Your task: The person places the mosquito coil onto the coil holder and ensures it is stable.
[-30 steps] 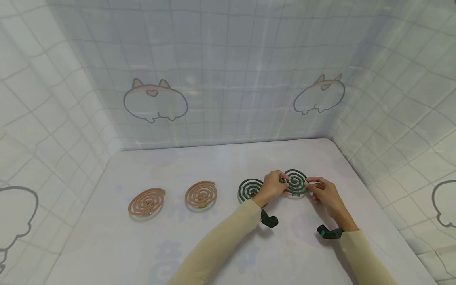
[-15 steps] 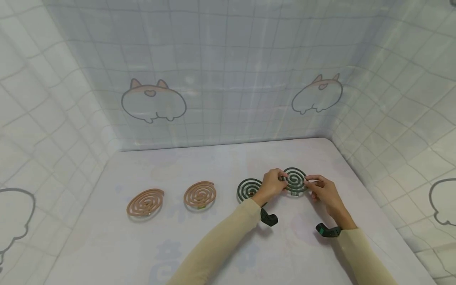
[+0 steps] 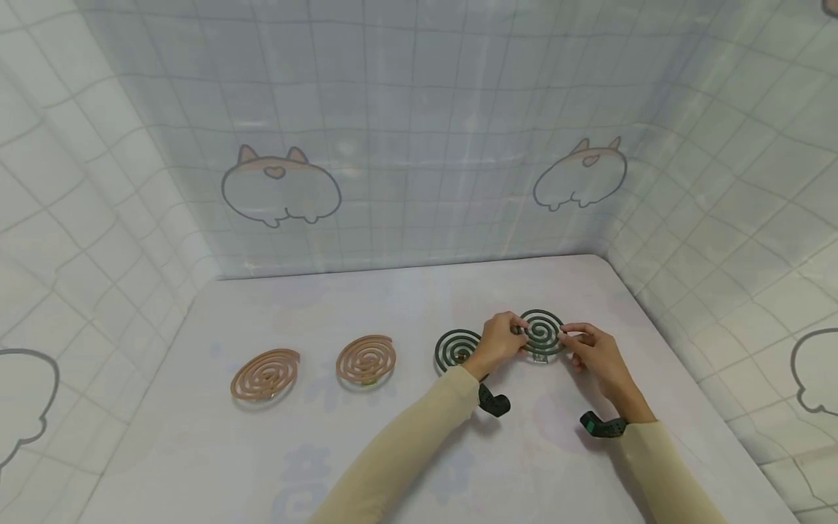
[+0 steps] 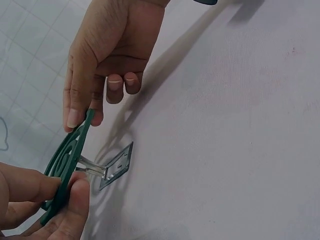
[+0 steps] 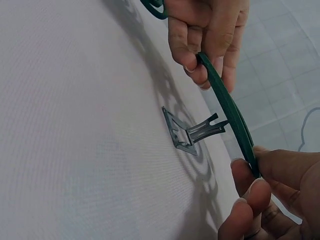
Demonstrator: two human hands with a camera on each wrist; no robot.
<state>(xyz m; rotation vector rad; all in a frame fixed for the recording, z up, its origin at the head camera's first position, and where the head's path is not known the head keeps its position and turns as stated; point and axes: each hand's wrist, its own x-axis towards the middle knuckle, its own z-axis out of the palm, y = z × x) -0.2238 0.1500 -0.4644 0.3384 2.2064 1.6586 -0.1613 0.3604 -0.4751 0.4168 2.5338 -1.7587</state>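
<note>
Both hands hold a green mosquito coil [image 3: 540, 332] by opposite edges, above the white table. My left hand [image 3: 502, 340] pinches its left edge between thumb and fingers, and my right hand [image 3: 597, 354] pinches the right edge. Under the coil a small metal coil stand [image 5: 205, 131] rests on the table, its bent-up prongs reaching the coil's underside near the middle. In the left wrist view the coil [image 4: 64, 165] is tilted over the stand [image 4: 117, 165]. Whether the prongs have gone into the coil, I cannot tell.
Partly behind my left wrist lies another green mosquito coil [image 3: 452, 348]. Farther left are two tan mosquito coils [image 3: 365, 359] [image 3: 265, 375], each raised a little above the table [image 3: 275, 451]. Sheets with a grid print [image 3: 419, 145] hang behind and at both sides.
The held green coil has risen very slightly, and more of the stand shows beneath it. Both hands keep their grip and have hardly moved.
</note>
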